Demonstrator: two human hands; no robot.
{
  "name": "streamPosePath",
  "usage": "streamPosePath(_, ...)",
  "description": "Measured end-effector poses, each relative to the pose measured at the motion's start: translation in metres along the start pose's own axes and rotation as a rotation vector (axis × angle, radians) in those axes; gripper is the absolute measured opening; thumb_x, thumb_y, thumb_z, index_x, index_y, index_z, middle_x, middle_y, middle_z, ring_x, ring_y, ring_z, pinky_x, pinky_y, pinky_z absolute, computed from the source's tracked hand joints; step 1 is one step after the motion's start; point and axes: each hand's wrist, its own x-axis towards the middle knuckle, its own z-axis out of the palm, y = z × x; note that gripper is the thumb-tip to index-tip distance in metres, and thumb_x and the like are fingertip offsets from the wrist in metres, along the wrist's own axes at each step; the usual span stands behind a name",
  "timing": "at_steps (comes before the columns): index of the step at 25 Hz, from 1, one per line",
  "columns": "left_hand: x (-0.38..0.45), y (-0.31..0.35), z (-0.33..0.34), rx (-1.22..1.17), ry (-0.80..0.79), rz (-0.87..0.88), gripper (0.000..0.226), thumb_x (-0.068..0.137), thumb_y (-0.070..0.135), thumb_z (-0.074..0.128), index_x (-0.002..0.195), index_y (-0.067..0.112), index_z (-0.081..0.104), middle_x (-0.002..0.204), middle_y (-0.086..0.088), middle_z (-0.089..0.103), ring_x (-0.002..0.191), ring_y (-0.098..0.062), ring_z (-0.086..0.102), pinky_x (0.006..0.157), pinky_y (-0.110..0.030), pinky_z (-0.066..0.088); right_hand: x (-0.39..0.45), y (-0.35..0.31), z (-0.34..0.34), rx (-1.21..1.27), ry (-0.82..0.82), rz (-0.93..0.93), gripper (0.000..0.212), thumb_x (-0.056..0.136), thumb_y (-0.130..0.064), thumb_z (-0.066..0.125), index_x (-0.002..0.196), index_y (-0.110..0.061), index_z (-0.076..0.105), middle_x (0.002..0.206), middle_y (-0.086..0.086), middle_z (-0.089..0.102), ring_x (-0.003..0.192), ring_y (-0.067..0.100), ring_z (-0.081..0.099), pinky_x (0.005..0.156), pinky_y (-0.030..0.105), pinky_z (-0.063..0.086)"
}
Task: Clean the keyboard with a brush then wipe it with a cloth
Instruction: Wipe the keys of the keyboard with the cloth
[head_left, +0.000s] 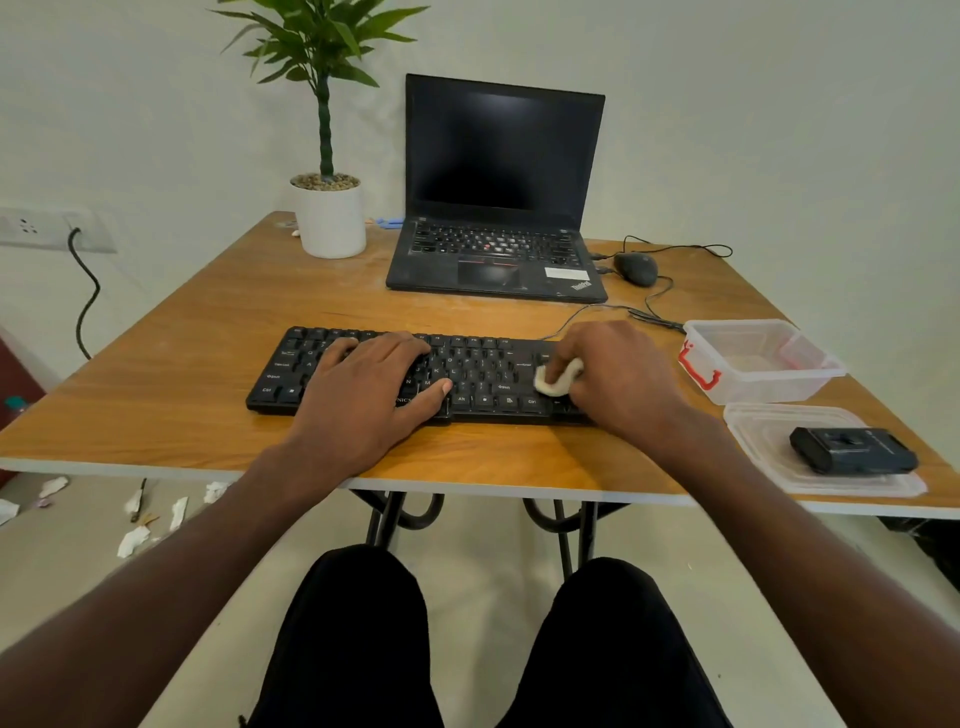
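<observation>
On the bench (156, 395) | keyboard (478, 374) is being steadied by flat left hand (363, 389) | cloth (557, 376) is being pinched by right hand (618, 374) fingers (563, 358)

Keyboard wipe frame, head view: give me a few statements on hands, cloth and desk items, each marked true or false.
1. The right hand holds a white cloth on the black keyboard. True.
2. The left hand grips a brush. False: it rests flat on the keys, holding nothing.
3. The laptop screen is dark. True.
4. The clear plastic container sits left of the keyboard. False: it sits to the right.
5. The potted plant stands left of the laptop. True.
</observation>
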Motion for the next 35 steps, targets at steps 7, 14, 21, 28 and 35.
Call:
streamPosePath(7, -0.001, -0.001, 0.0, 0.008, -0.02, 0.047, 0.063, 0.102, 0.066, 0.022, 0.15, 0.038, 0.052, 0.157, 0.004, 0.052, 0.145, -0.016, 0.046, 0.125, -0.053, 0.025, -0.006, 0.016, -0.003, 0.162, 0.068, 0.13, 0.037, 0.088, -0.002, 0.067, 0.103, -0.032, 0.082, 0.117, -0.005, 0.072, 0.099, 0.014, 0.061, 0.082, 0.039, 0.059)
streamPosePath(14, 0.001, 0.017, -0.003, 0.025, -0.026, 0.028, 0.062, 0.106, 0.057, 0.02, 0.153, 0.029, 0.049, 0.159, 0.0, 0.05, 0.146, -0.017, 0.045, 0.126, -0.05, 0.025, 0.0, 0.019, 0.001, 0.176, 0.152, 0.131, 0.04, 0.086, -0.001, 0.068, 0.113, -0.028, 0.08, 0.117, -0.001, 0.072, 0.102, 0.016, 0.062, 0.08, 0.033, 0.053)
streamPosePath(21, 0.008, 0.071, 0.014, -0.02, -0.105, 0.137, 0.069, 0.099, 0.073, 0.016, 0.16, 0.043, 0.033, 0.17, 0.01, 0.031, 0.157, -0.013, 0.026, 0.128, -0.048, 0.019, -0.009, 0.034, 0.003, 0.055, 0.139, 0.12, 0.038, 0.084, -0.004, 0.073, 0.113, -0.027, 0.079, 0.114, 0.0, 0.066, 0.105, 0.02, 0.059, 0.079, 0.035, 0.051)
streamPosePath(28, 0.011, 0.07, 0.023, -0.016, -0.086, 0.12, 0.06, 0.104, 0.071, 0.024, 0.159, 0.046, 0.034, 0.17, 0.013, 0.03, 0.157, -0.012, 0.024, 0.128, -0.046, 0.017, -0.036, 0.048, 0.005, 0.007, 0.321, 0.308, 0.039, 0.085, -0.006, 0.072, 0.119, -0.026, 0.072, 0.122, -0.001, 0.065, 0.111, 0.025, 0.055, 0.074, 0.039, 0.048)
streamPosePath(35, 0.008, 0.072, 0.021, 0.02, -0.074, 0.104, 0.064, 0.101, 0.072, 0.019, 0.158, 0.046, 0.035, 0.168, 0.011, 0.034, 0.156, -0.014, 0.029, 0.127, -0.047, 0.02, -0.036, 0.041, 0.001, -0.047, 0.187, 0.188, 0.039, 0.089, -0.005, 0.07, 0.121, -0.026, 0.074, 0.126, -0.006, 0.066, 0.113, 0.021, 0.051, 0.081, 0.039, 0.051)
